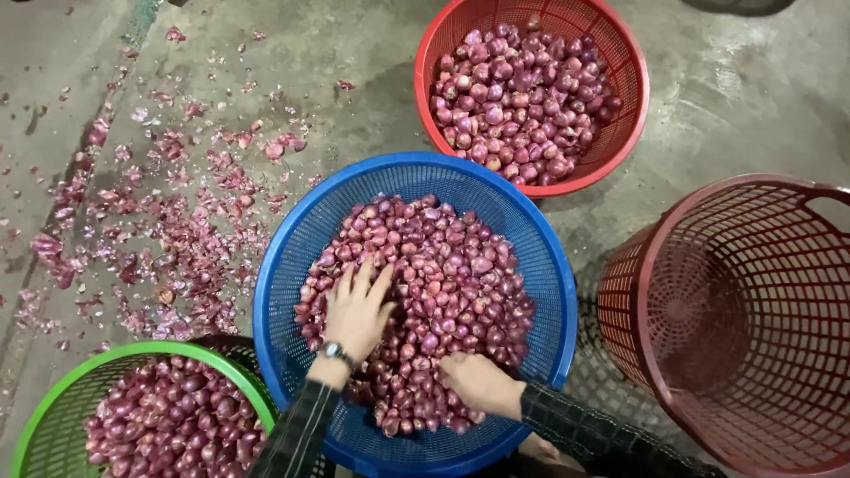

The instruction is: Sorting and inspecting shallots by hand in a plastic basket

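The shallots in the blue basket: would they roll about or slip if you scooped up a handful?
Probably yes: the shallots are small, round and glossy, so some would likely roll off. The left hand lies flat on the heap, which suggests they shift easily.

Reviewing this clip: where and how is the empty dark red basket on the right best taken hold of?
Probably by the cut-out handle slot near the rim of the dark red basket, coming from above. It lies tilted with its open mouth facing the camera, empty, so fingers could hook through that slot.
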